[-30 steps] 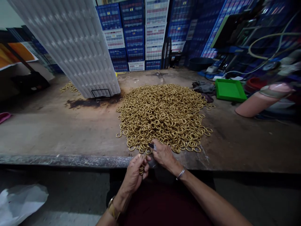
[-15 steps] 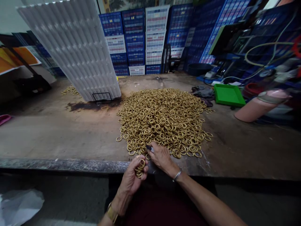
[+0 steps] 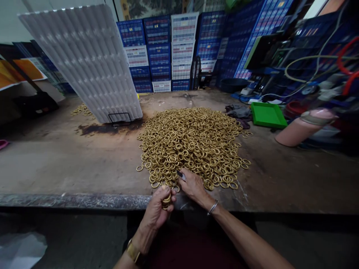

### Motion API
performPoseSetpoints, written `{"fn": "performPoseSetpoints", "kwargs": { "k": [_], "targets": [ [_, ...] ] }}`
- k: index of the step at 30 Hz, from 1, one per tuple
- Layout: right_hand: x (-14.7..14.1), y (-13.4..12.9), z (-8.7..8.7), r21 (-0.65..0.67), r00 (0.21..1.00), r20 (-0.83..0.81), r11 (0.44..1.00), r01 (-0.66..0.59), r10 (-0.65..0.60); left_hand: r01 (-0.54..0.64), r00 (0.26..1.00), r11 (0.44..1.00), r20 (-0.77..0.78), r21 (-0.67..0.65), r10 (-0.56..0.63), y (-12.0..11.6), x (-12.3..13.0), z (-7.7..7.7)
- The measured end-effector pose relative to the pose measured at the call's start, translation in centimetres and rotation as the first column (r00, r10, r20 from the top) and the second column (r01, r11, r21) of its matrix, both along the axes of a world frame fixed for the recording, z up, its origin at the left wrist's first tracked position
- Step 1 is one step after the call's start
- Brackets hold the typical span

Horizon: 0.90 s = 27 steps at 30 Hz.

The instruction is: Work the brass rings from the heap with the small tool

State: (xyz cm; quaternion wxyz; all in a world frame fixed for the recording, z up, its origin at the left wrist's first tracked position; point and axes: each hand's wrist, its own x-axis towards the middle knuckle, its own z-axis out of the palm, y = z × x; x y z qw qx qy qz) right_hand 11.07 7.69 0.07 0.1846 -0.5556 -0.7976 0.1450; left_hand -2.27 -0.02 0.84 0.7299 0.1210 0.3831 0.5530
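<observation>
A big heap of brass-coloured rings [image 3: 193, 138] lies on the worktable. My left hand [image 3: 158, 207], palm turned up at the table's front edge, is closed around several brass rings [image 3: 166, 201] stacked between thumb and fingers. Just right of it, my right hand [image 3: 193, 186] is closed on a small tool [image 3: 181, 174] with a dark tip and a greyish body; its exact kind is not clear. The fingers of that hand are at the near edge of the heap, and their undersides are hidden.
A stack of translucent ribbed sheets [image 3: 84, 63] leans on a wire stand [image 3: 119, 118] at left. Farther right are a green tray [image 3: 268, 115], a pink cylinder [image 3: 305, 127] and hoses. Blue and white crates [image 3: 183, 48] rise behind the wooden table [image 3: 56, 160].
My left hand has turned slightly, so the rings in it show more edge-on. My right hand stays by the heap with the tool. The whole view has shifted a little.
</observation>
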Motion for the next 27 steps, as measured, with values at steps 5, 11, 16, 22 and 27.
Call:
{"fn": "performPoseSetpoints", "kwargs": {
  "k": [5, 11, 16, 22, 27],
  "targets": [
    [1.3, 0.0, -0.5, 0.002, 0.989, -0.148, 1.0, -0.026, 0.026, 0.015, 0.995, 1.0, -0.102, 0.012, -0.014, 0.8, 0.5, 0.3],
    [1.9, -0.5, 0.3, 0.018, 0.931, -0.348, 0.993, -0.114, 0.114, 0.007, 0.949, 0.998, -0.314, 0.063, 0.014, 1.7, 1.3, 0.5],
    [1.9, -1.3, 0.8, 0.126, 0.884, -0.413, 0.975, -0.184, 0.22, 0.057, 0.884, 0.995, -0.468, 0.088, -0.009, 1.7, 1.8, 0.4],
    [1.6, -1.6, 0.5, 0.117, 0.868, -0.454, 0.979, -0.165, 0.201, 0.094, 0.895, 0.993, -0.444, 0.078, -0.05, 1.4, 2.0, 0.1],
    [1.4, -1.6, 0.8, -0.033, 0.866, -0.484, 0.987, -0.157, 0.121, 0.062, 0.69, 0.969, -0.712, 0.239, 0.131, 1.1, 1.9, 0.0]
  ]
}}
